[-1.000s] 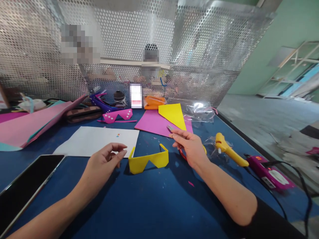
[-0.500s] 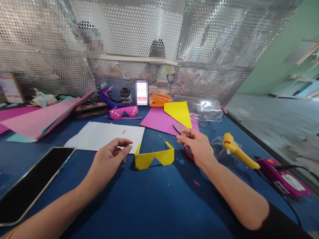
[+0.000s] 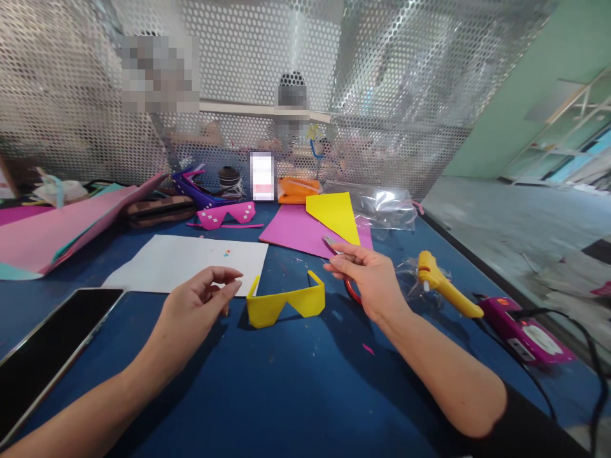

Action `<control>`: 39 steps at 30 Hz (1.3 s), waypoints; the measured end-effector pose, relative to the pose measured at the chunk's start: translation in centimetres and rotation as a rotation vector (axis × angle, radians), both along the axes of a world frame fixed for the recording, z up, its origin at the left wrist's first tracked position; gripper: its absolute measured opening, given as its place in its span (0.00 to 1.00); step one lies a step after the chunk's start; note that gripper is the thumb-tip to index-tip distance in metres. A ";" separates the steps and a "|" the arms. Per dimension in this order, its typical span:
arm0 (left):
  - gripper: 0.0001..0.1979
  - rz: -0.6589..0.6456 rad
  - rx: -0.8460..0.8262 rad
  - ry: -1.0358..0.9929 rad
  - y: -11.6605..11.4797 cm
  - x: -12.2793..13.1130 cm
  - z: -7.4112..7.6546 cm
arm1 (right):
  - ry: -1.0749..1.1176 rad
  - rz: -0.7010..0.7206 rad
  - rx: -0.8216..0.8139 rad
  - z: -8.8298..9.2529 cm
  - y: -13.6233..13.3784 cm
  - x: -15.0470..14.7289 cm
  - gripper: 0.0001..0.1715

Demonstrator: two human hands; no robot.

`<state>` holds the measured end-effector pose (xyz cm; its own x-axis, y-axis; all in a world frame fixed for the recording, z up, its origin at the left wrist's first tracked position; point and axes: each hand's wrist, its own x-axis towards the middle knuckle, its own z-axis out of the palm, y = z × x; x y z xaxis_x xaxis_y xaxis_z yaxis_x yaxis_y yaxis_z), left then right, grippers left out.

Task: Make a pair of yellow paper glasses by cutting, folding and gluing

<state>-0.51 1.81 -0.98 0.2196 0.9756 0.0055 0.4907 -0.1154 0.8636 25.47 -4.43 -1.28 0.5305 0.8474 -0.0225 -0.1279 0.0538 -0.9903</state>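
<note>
Yellow toy glasses (image 3: 281, 306) rest on the blue table with their arms pointing away from me. To their left, my left hand (image 3: 195, 312) hovers half curled, thumb and index finger slightly apart and nothing visible between them. My right hand (image 3: 370, 280) is closed around what look like scissors (image 3: 352, 291). Their grey metal tip points up-left past my fingers, and a red handle loop shows below the hand. The middle of the tool is hidden by my fingers. A white sheet (image 3: 157, 261) with small coloured bits lies behind my left hand.
A dark phone (image 3: 52, 350) lies at left. Pink glasses (image 3: 226, 216), purple sheets (image 3: 286, 226) and a yellow sheet (image 3: 337, 213) are behind. At right are a yellow glue gun (image 3: 449, 286) and a magenta box with cables (image 3: 525, 331). A perforated metal screen (image 3: 258, 51) stands behind.
The whole view has shifted a little, so things appear further left. Both hands keep nearly the same pose, and the yellow glasses stay put on the table.
</note>
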 end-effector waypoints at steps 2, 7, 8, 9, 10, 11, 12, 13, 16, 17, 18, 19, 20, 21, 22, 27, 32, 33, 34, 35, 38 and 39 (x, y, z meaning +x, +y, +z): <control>0.25 0.007 -0.007 0.008 0.0 0.0 0.1 | 0.009 -0.006 0.014 0.0 0.0 0.0 0.19; 0.24 0.022 -0.007 0.019 -0.1 0.2 0.3 | 0.020 -0.012 0.042 0.1 0.0 0.0 0.18; 0.24 0.023 -0.005 0.020 -0.1 0.2 0.3 | 0.019 -0.011 0.046 0.1 0.0 -0.1 0.18; 0.24 0.024 -0.001 0.020 -0.1 0.2 0.3 | 0.018 -0.010 0.049 0.1 0.0 -0.1 0.18; 0.24 0.026 0.001 0.023 -0.1 0.2 0.3 | 0.016 -0.010 0.053 0.1 0.0 -0.1 0.18; 0.24 0.028 0.002 0.027 -0.1 0.2 0.3 | 0.013 -0.010 0.056 0.2 0.0 -0.1 0.18; 0.24 0.030 0.001 0.031 -0.1 0.3 0.3 | 0.011 -0.010 0.059 0.2 0.0 -0.1 0.19; 0.24 0.031 -0.001 0.035 -0.1 0.3 0.3 | 0.008 -0.011 0.062 0.2 0.0 -0.1 0.19; 0.25 0.029 -0.009 0.027 -0.1 0.3 0.4 | 0.002 -0.012 0.068 0.2 0.0 -0.1 0.19; 0.25 0.027 -0.010 0.021 -0.1 0.3 0.5 | 0.002 -0.012 0.070 0.2 0.0 -0.1 0.19; 0.25 0.025 -0.010 0.018 -0.1 0.3 0.5 | 0.003 -0.012 0.072 0.2 0.0 -0.1 0.19; 0.25 0.025 -0.009 0.018 -0.1 0.4 0.5 | 0.004 -0.012 0.073 0.2 -0.1 0.0 0.18; 0.25 0.026 -0.010 0.019 -0.1 0.4 0.6 | 0.006 -0.011 0.076 0.2 -0.1 0.0 0.17; 0.25 0.028 -0.009 0.020 -0.1 0.4 0.6 | 0.008 -0.011 0.079 0.2 -0.1 0.0 0.16; 0.25 0.030 -0.009 0.021 -0.1 0.3 0.6 | 0.010 -0.011 0.083 0.1 -0.2 0.0 0.15; 0.24 0.037 -0.016 0.035 -0.3 0.2 0.7 | 0.019 -0.012 0.106 0.1 -0.2 0.0 0.15; 0.22 0.020 -0.018 0.050 -0.4 0.1 0.7 | 0.010 -0.023 0.108 0.0 0.1 -0.1 0.19; 0.22 0.018 -0.019 0.050 -0.4 0.1 0.6 | 0.004 -0.026 0.103 0.0 0.1 -0.1 0.19; 0.22 0.017 -0.022 0.051 -0.3 0.2 0.6 | -0.001 -0.029 0.096 -0.1 0.1 0.0 0.19; 0.23 0.019 -0.024 0.050 -0.2 0.2 0.5 | -0.005 -0.032 0.089 -0.1 0.1 0.0 0.18; 0.24 0.026 -0.014 0.040 0.0 0.3 0.5 | -0.016 -0.034 0.066 -0.1 0.1 0.1 0.16; 0.23 0.030 -0.004 0.038 0.0 0.3 0.5 | -0.020 -0.032 0.060 0.0 0.1 0.1 0.16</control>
<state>-0.19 1.78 -0.50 0.1904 0.9817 -0.0060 0.5262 -0.0969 0.8448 25.55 -4.37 -1.33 0.5574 0.8293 0.0392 -0.1048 0.1171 -0.9876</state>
